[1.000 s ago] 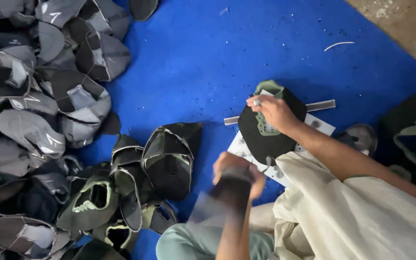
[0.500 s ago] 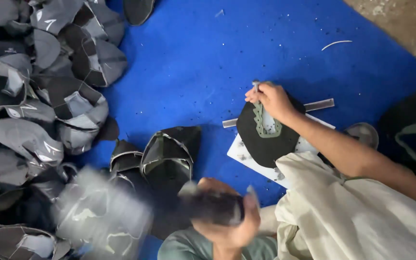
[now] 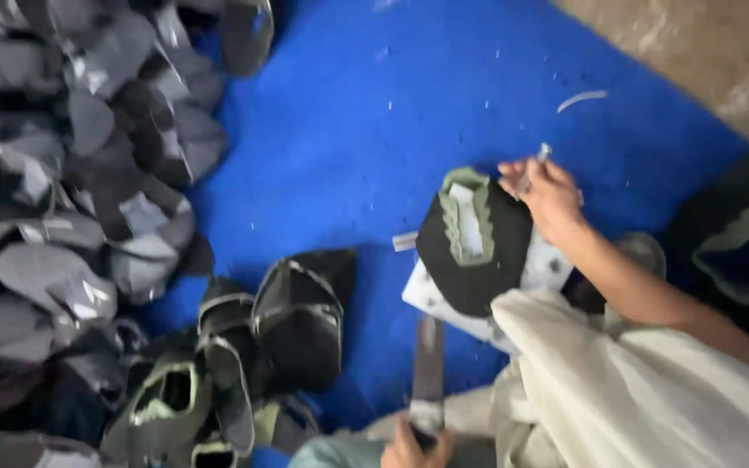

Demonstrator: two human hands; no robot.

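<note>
The right hand (image 3: pixel 550 196) pinches a small thin silver tool (image 3: pixel 532 170) over a black shoe top with pale green trim (image 3: pixel 473 247), which lies on a white board (image 3: pixel 433 299) on the blue mat (image 3: pixel 374 130). The left hand (image 3: pixel 416 446) is closed around a flat grey strip (image 3: pixel 428 368)

head cam | worn, looks steeply down | blue mat (image 3: pixel 322 147) fills mid-frame, fairly near | shoe-upper pile (image 3: pixel 71 217) left of mat | single view, no overlap
</note>
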